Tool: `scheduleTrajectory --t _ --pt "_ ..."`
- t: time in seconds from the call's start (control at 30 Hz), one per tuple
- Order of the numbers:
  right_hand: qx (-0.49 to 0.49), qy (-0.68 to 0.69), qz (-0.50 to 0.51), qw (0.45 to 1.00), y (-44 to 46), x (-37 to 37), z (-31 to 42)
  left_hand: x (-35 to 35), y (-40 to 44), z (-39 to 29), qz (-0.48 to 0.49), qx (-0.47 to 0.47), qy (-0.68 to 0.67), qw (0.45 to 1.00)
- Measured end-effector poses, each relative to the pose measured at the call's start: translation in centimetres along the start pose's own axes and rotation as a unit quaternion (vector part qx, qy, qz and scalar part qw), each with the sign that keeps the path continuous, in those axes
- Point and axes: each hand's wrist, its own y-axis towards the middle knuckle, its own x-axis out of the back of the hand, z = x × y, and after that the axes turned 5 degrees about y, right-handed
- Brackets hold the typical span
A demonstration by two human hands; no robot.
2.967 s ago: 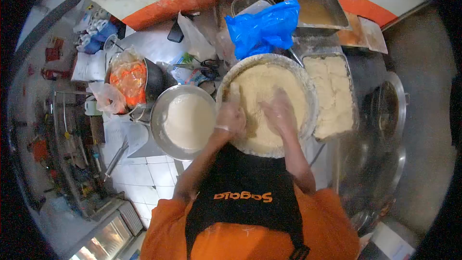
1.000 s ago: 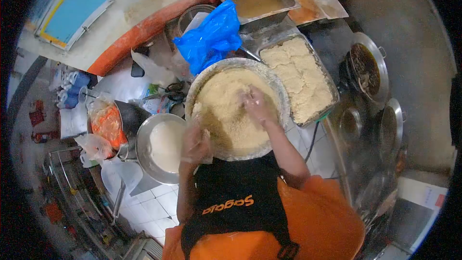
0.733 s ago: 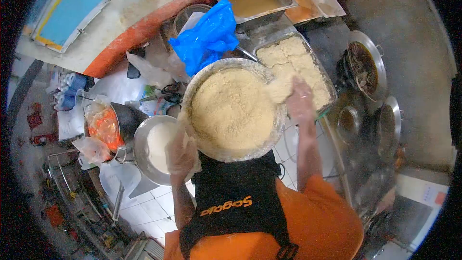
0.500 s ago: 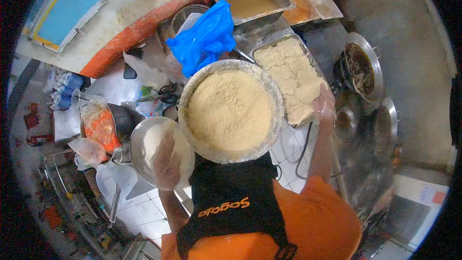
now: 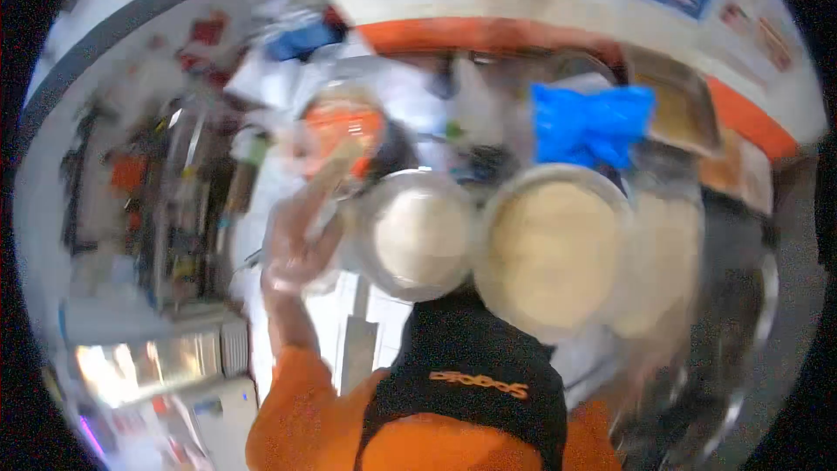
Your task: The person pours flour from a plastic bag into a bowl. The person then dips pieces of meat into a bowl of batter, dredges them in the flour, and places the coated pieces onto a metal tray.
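Observation:
My left hand (image 5: 301, 244) is raised left of a metal bowl (image 5: 421, 235) of white powder. Its fingers stretch towards a bowl of orange-red pieces (image 5: 344, 126), thumb apart from them. The fingertips look pale and coated, and motion smears them; I make out nothing held. To the right stands a large round basin (image 5: 558, 249) of pale yellow, flour-like crumbs. Beyond it a tray (image 5: 663, 253) with a pale coated layer is blurred. My right hand does not show; only part of the orange right sleeve (image 5: 593, 436) is visible.
A blue plastic bag (image 5: 593, 122) lies behind the basin. A metal pan (image 5: 676, 105) stands at the back right. An orange-edged wall ledge (image 5: 488, 35) runs along the back. Wok rims (image 5: 767, 296) blur at the right.
The view has swung left, so the bowls appear further right. My left hand has left the powder bowl and moved left. My right hand, earlier at the tray, has gone from sight.

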Motion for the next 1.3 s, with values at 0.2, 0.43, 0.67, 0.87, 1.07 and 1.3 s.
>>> scheduleTrajectory --t 0.2,0.43,0.67,0.87,1.07,1.3 --pt "0.12 0.199 -0.064 0.971 -3.7 0.5 0.8 4.1 4.6 9.7 -0.102 0.043 0.039 0.993" --pt "0.149 0.233 -0.054 0.959 -4.2 1.2 1.9 4.9 7.5 21.4 0.185 0.07 0.34 0.919" --pt "0.152 0.237 -0.04 0.959 -3.9 2.2 2.8 -4.2 6.3 30.2 0.316 0.072 0.226 0.919" --pt "0.158 0.227 -0.031 0.96 -4.3 3.5 4.8 -5.1 7.4 26.1 0.435 0.037 0.432 0.789" --pt "0.267 0.364 -0.062 0.89 -2.9 -0.2 1.7 -8.2 7.0 32.7 0.48 0.001 0.426 0.767" --pt "0.181 0.376 0.005 0.909 -3.8 1.1 -0.6 -3.6 7.2 26.6 0.446 -0.035 0.382 0.809"
